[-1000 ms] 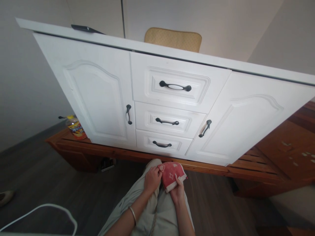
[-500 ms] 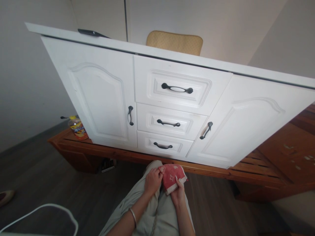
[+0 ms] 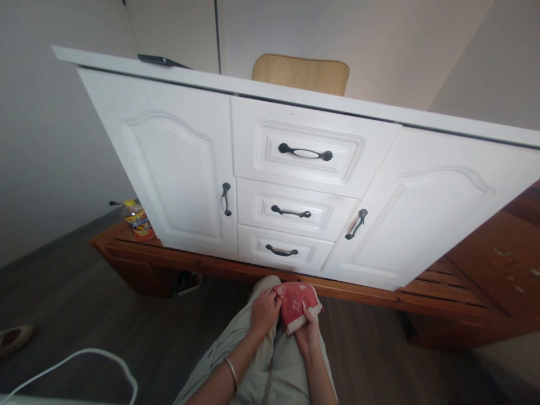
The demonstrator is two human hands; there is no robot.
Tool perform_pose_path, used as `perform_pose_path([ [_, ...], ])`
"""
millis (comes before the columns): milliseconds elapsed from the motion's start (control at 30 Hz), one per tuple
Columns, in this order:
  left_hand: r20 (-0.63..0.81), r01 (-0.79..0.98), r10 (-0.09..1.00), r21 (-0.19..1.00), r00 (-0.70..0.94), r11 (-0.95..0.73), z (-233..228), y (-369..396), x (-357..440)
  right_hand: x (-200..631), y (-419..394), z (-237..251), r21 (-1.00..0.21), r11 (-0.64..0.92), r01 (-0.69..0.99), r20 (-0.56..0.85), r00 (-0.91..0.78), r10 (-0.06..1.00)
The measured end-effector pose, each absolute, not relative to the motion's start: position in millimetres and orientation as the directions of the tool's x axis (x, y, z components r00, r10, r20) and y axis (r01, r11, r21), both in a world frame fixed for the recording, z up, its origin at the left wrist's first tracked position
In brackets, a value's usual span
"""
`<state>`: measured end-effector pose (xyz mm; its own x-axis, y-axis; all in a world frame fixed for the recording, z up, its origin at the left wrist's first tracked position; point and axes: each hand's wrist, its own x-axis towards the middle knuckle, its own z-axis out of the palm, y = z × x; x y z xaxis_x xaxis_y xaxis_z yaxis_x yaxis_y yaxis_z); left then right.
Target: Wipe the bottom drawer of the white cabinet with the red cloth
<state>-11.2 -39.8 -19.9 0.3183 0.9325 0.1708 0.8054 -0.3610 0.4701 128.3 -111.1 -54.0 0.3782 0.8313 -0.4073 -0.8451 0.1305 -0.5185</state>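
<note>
Pink cloth [image 3: 295, 301], one: left hand [image 3: 265, 310] pinches corner; right hand [image 3: 311, 333] pinches edge. Step: apparently handling; next move likely needs steady grip.

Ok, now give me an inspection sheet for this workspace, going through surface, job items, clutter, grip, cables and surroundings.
Surface: white cabinet, drawers and doors look shut; wooden bench along its base.
Job items: red cloth, pale-edged and patterned, held over the lap.
Clutter: yellow-capped bottle on the bench's left end; dark flat object on the cabinet top, unclear what.
Grip: left hand pinches the cloth's left edge; right hand holds it, thumb on top.
Cables: white cord curving at lower left, ends out of view.
Surroundings: yellowish chair back behind the cabinet; shoe at far left.
</note>
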Motion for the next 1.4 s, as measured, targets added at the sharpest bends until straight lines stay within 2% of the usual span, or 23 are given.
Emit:
perform_pose_path([
  [933,0.164,0.808,0.938,0.476,0.306,-0.347,-19,-40,-11,130,-111,-53,-0.488,0.081,-0.869,-0.451,0.331,0.829],
  [1100,0.166,0.804,0.937,0.481,0.307,-0.349,-19,-41,-11,130,-111,-57,-0.533,0.097,-0.841,-0.428,0.367,0.826],
  [1400,0.171,0.792,0.937,0.5,0.306,-0.35,-17,-41,-11,129,-111,-60,-0.529,0.135,-0.838,-0.336,0.353,0.873],
])
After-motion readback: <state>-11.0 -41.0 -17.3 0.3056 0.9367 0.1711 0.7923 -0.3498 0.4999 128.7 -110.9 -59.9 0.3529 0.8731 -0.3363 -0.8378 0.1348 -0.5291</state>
